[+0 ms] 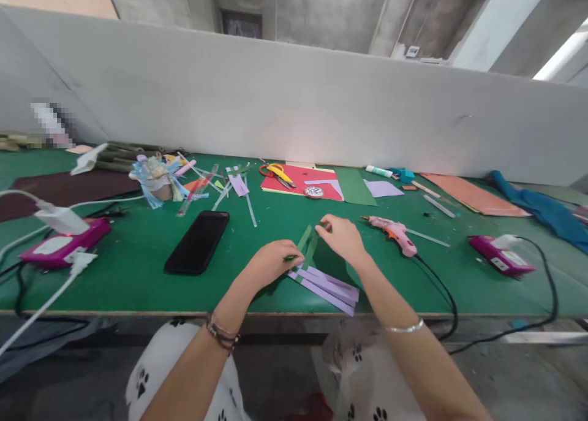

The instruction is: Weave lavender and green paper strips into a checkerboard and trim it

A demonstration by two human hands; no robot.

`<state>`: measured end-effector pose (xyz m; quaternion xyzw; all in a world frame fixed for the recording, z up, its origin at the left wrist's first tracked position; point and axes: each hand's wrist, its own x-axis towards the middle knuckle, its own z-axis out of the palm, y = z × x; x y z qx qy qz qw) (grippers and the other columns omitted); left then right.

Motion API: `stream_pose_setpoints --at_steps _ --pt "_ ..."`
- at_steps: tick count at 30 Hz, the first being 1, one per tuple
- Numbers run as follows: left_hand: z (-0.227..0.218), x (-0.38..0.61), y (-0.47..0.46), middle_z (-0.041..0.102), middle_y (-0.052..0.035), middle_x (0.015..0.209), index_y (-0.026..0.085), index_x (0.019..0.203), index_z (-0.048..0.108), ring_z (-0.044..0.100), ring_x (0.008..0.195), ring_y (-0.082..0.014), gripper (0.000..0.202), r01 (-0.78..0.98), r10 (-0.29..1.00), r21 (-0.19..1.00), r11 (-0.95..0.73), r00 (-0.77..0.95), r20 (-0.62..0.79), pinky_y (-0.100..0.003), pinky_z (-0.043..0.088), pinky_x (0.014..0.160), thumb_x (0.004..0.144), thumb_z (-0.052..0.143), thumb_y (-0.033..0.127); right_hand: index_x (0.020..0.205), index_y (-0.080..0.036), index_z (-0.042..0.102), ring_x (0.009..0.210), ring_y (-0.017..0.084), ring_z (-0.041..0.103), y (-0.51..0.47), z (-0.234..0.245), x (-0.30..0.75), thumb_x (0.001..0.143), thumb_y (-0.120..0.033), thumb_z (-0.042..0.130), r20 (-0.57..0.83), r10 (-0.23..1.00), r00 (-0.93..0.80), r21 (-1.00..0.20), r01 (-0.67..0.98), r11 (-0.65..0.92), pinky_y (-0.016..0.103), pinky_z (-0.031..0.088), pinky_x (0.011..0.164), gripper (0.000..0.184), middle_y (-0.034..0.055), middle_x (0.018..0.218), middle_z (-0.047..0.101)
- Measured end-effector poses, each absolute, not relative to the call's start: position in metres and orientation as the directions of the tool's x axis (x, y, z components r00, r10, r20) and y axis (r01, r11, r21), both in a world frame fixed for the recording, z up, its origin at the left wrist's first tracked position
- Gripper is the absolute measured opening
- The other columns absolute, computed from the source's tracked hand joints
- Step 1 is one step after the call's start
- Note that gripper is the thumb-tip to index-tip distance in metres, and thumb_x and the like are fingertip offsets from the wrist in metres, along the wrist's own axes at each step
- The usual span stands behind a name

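Lavender paper strips (pixel 328 289) lie fanned out near the table's front edge, with narrow green paper strips (pixel 311 254) crossing their upper left end. My left hand (pixel 274 260) is closed at the left of this piece, its fingertips pinching a bit of green paper strip. To the upper right, my right hand (pixel 342 238) has its thumb and fingers pressed together at the top end of a green strip. The strips are woven or laid over each other where they meet; I cannot tell which.
Right of my hands lies a pink glue gun (pixel 392 232) with a trailing black cord. A black phone (pixel 197 242) is at the left. Behind are yellow scissors (pixel 279 173), red paper (pixel 298 179) and a tape roll (pixel 313 192). Purple power strips (pixel 500 255) stand at both sides.
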<state>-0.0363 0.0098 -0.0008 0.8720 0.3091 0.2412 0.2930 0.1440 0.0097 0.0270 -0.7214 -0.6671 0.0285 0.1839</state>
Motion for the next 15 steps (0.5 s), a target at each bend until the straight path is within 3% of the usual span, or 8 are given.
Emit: stream_pose_setpoints --at_steps 3,6,11,15 --pt "-0.002 -0.038 0.009 0.065 -0.0057 0.084 0.015 0.082 0.068 0.061 0.08 -0.0157 0.014 0.398 0.645 0.616 -0.68 0.724 0.245 -0.023 0.044 0.071 0.083 0.053 0.015 0.088 -0.021 0.061 0.079 0.017 0.062 0.044 0.044 0.142 0.082 -0.026 0.048 0.186 0.98 0.064 -0.199 0.98 -0.026 0.025 0.041 0.065 0.015 0.0035 0.085 0.069" --pt "-0.003 -0.039 0.008 0.065 -0.0051 0.086 0.016 0.083 0.067 0.061 0.08 -0.0152 0.015 0.415 0.647 0.597 -0.687 0.722 0.243 -0.022 0.044 0.07 0.083 0.053 0.015 0.098 -0.02 0.06 0.093 0.017 0.059 0.088 0.054 0.129 0.083 -0.018 0.046 0.183 0.983 0.022 -0.174 0.985 0.011 0.025 0.042 0.072 0.021 0.0057 0.1 0.067" --pt "-0.005 -0.04 0.005 0.063 -0.0018 0.085 0.02 0.079 0.066 0.06 0.076 -0.0129 0.018 0.415 0.633 0.568 -0.711 0.73 0.258 -0.02 0.043 0.067 0.085 0.049 0.016 0.113 -0.019 0.055 0.1 0.017 0.057 0.151 0.054 0.097 0.087 -0.015 0.038 0.145 0.987 -0.062 -0.143 0.986 0.083 0.026 0.043 0.077 0.031 0.0075 0.111 0.064" --pt "-0.007 -0.038 0.004 0.062 -0.0013 0.086 0.02 0.079 0.065 0.06 0.076 -0.0128 0.018 0.457 0.649 0.536 -0.71 0.721 0.244 -0.019 0.043 0.066 0.084 0.048 0.015 0.119 -0.022 0.054 0.112 0.023 0.051 0.18 0.045 0.083 0.088 -0.013 0.036 0.104 0.991 -0.089 -0.084 0.992 0.097 0.036 0.04 0.087 0.038 0.0096 0.115 0.061"
